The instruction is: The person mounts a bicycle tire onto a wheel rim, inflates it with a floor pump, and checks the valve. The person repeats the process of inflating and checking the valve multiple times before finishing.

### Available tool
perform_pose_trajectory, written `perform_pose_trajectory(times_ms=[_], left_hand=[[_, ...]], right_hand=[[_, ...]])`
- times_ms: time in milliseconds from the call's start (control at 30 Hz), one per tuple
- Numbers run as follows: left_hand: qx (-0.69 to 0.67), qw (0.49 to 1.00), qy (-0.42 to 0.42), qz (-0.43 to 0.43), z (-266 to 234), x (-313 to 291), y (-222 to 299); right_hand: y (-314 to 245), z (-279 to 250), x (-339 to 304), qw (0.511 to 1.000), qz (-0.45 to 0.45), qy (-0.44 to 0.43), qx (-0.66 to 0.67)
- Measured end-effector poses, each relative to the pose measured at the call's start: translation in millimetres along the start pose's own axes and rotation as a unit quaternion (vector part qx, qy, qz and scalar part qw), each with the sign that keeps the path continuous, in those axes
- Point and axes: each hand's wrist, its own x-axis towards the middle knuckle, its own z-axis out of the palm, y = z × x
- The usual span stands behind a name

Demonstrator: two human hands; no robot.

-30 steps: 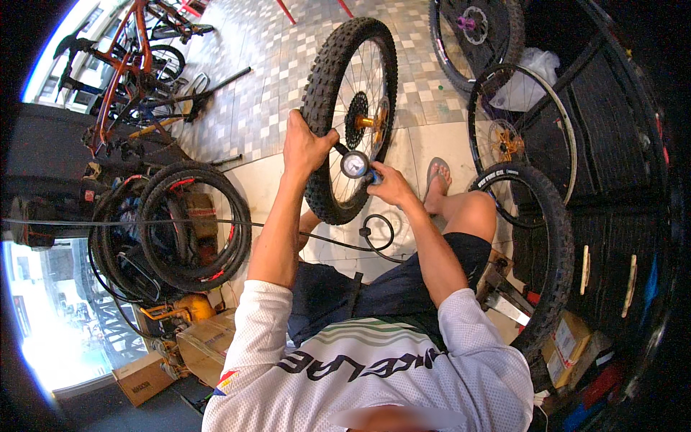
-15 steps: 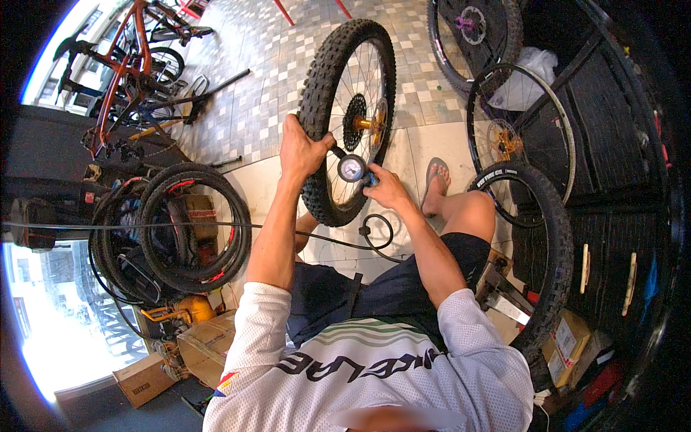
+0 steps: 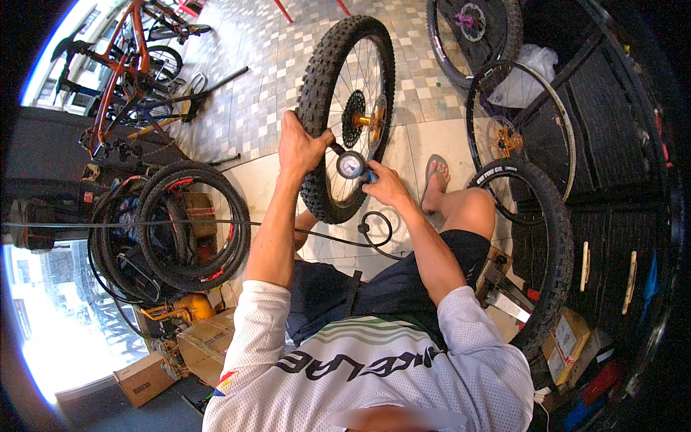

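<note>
Head view, left hand (image 3: pixel 301 150) clamped on one wheel (image 3: pixel 353 119), right hand (image 3: pixel 387 186) clamped on one dial gauge (image 3: pixel 351 165)

Standing by, I see the left forearm (image 3: pixel 276 227) reaching almost straight ahead, its wrist nearly in line with it. The left hand (image 3: pixel 301 150) is curled in a firm grip, thumb (image 3: pixel 327 138) angled across toward the right, the other fingers mostly out of sight. The right forearm (image 3: pixel 430 248) slants inward, so the right hand (image 3: pixel 387 186) sits lower and closer to the torso (image 3: pixel 367 374). That hand is closed as well. The two hands are near each other, not touching.
</note>
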Motion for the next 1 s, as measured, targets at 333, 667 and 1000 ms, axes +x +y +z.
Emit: perform_pose_trajectory(times_ms=[333,667,1000], left_hand=[[-0.001,1.000,0.006,-0.005,1,-1,-2],[-0.006,1.000,-0.010,0.002,-1,2,-7],[0.002,1.000,-0.012,0.007,-3,2,-5]], right_hand=[[-14,-7,-2,0.999,0.035,-0.033,-0.012],[-5,-1,-5,1.000,-0.007,-0.010,0.007],[-6,-1,-4,1.000,0.007,-0.016,0.005]])
